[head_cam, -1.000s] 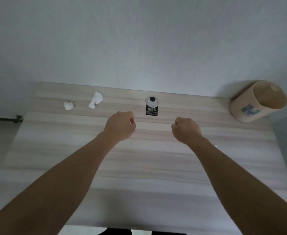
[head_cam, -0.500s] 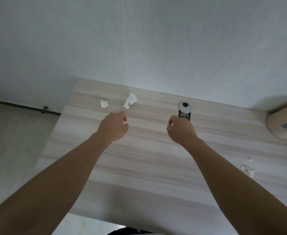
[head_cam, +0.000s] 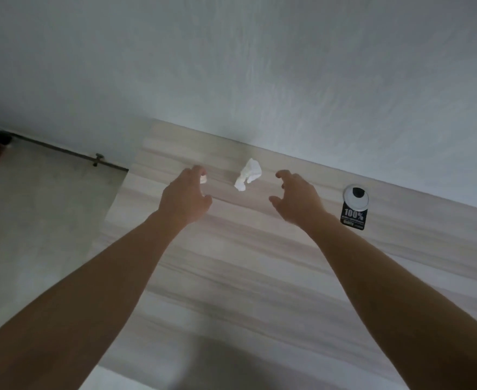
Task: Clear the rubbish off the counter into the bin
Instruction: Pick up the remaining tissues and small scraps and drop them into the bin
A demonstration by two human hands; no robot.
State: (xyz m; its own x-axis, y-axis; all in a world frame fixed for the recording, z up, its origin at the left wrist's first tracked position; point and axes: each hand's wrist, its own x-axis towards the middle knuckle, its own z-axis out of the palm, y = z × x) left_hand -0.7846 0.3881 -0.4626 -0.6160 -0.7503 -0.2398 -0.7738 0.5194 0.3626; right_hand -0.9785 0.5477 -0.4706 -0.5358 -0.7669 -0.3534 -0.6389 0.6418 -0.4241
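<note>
A crumpled white tissue [head_cam: 248, 175] lies near the back edge of the pale wooden counter [head_cam: 245, 263], between my two hands. My left hand [head_cam: 185, 197] hovers to its left with fingers spread, partly covering a smaller white paper wad [head_cam: 204, 179] under the fingertips. My right hand [head_cam: 295, 197] is to the tissue's right, fingers curled apart, holding nothing. The bin is out of view.
A black tag printed "100%" with a round white disc [head_cam: 355, 205] lies on the counter right of my right hand. The wall [head_cam: 260, 66] rises just behind the counter. Grey floor [head_cam: 40, 220] and a dark rail [head_cam: 62, 153] lie past the counter's left edge.
The view has swung left, so the bin has left the frame. Both hands have gone from fists to spread fingers and reached forward to either side of the tissue.
</note>
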